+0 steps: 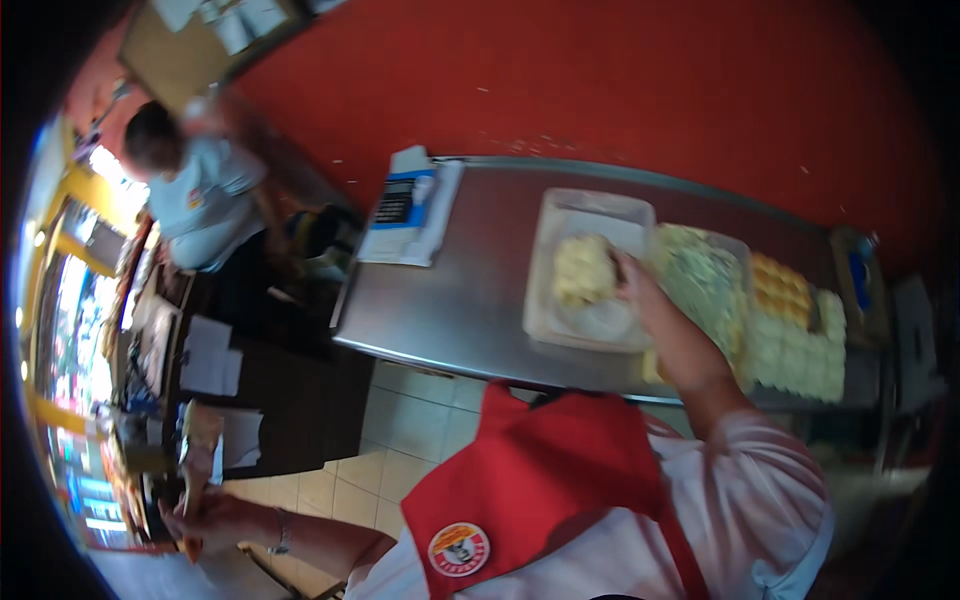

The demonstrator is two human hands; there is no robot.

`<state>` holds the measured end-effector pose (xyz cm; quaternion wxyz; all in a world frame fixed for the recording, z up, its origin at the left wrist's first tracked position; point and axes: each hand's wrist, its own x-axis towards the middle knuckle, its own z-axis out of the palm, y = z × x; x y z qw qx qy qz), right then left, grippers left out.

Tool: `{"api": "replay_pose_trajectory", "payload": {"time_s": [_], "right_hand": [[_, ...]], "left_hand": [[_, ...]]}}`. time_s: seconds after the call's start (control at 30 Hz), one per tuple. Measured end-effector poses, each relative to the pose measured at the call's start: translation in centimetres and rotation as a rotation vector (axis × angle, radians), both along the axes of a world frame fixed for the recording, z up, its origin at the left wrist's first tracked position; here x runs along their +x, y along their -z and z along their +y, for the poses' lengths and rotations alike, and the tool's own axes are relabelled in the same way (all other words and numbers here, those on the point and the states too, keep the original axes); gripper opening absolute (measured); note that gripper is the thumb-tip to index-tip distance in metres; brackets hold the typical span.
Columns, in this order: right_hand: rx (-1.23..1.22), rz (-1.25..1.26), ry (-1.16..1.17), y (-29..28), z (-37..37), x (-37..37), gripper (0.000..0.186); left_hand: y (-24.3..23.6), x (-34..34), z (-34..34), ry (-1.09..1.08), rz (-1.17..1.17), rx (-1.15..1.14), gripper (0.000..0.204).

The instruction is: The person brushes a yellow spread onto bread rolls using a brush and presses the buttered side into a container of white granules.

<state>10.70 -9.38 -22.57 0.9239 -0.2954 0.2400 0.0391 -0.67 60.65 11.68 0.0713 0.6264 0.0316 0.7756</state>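
Observation:
My right hand reaches into a white plastic tub, its fingers bent against the right side of a lumpy pale yellow block. White lining shows under the block. Beside the tub, partly behind my forearm, sits a second container of pale green and yellow food. My left hand is stretched far out to the left, near a dark counter. A blurred light brown thing is just above its fingers; whether the hand holds it cannot be made out.
The metal table runs along a red wall. Golden pieces and pale pieces lie in rows at its right. Papers with a blue and black sheet rest at its left end. A person in a light shirt stands far left.

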Motion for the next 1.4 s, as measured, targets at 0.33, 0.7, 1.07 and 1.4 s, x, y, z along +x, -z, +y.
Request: {"api": "replay_pose_trajectory", "payload": {"time_s": [0.33,0.7,1.07,1.4], "right_hand": [[0.186,-0.398,0.05,-8.8,-8.7,-4.2,0.035],[-0.356,-0.061,0.663,-25.1,-34.9,-42.1,0.039],[0.197,-0.453,1.285,-6.0,-46.7,-41.4,0.051],[0.432,-0.294,1.403,0.9,-47.8,-42.3,0.038]], "left_hand": [[2.2,2.7,-13.5,0.158,0.006,-0.038,0.045],[0.6,-3.4,-36.6,1.32,-0.162,-0.81,0.076],[6.0,-10.6,-44.4,0.755,0.415,-0.102,0.026],[6.8,-14.3,-46.0,0.158,0.505,0.234,0.035]]}}
